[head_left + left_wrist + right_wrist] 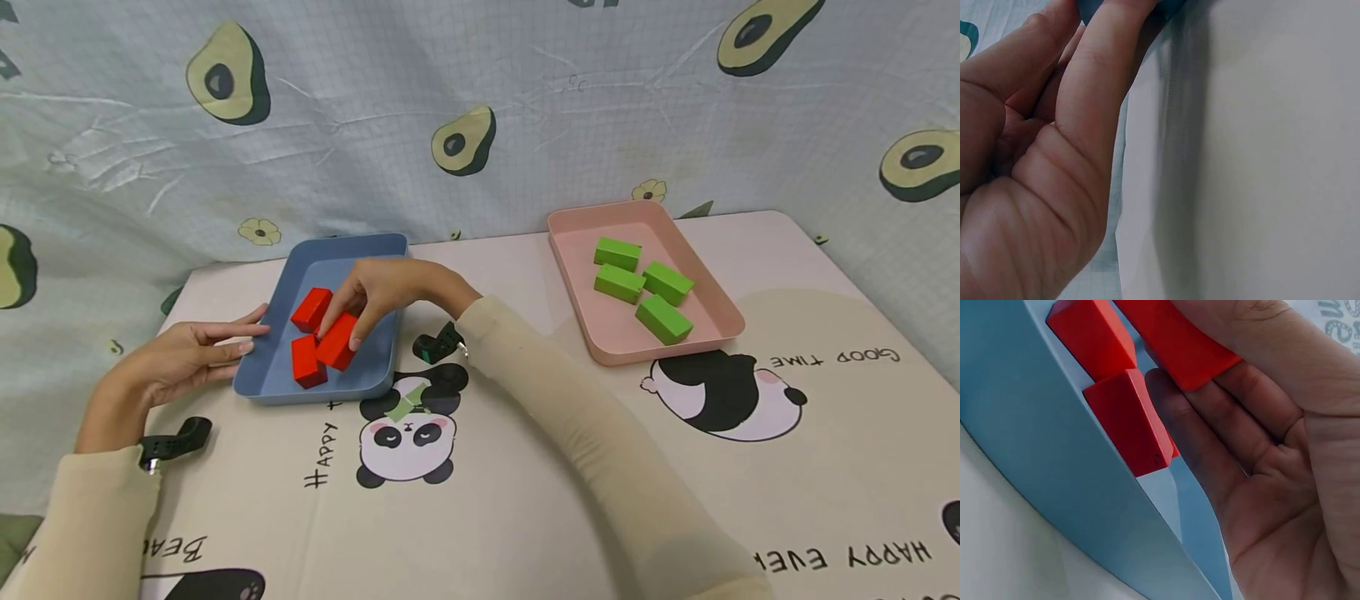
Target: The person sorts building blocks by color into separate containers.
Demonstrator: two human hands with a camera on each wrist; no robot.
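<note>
In the head view, my right hand (386,287) pinches a red block (341,343) between thumb and fingers over the blue tray (258,385). Two other red blocks are close beside it in the tray, one farther back (311,309) and one nearer the front (307,363). The right wrist view shows the held red block (1188,347) tilted against the fingers, with a red block (1129,422) below it by the tray wall. My left hand (183,358) touches the tray's left side with its fingers stretched out; their tips are partly hidden in the left wrist view.
To the right, a pink tray (603,354) holds several green blocks (663,319). Both trays stand on a table cover (525,500) printed with pandas and lettering. Behind the table hangs a cloth (360,167) with avocado prints. Each wrist wears a black strap (176,442).
</note>
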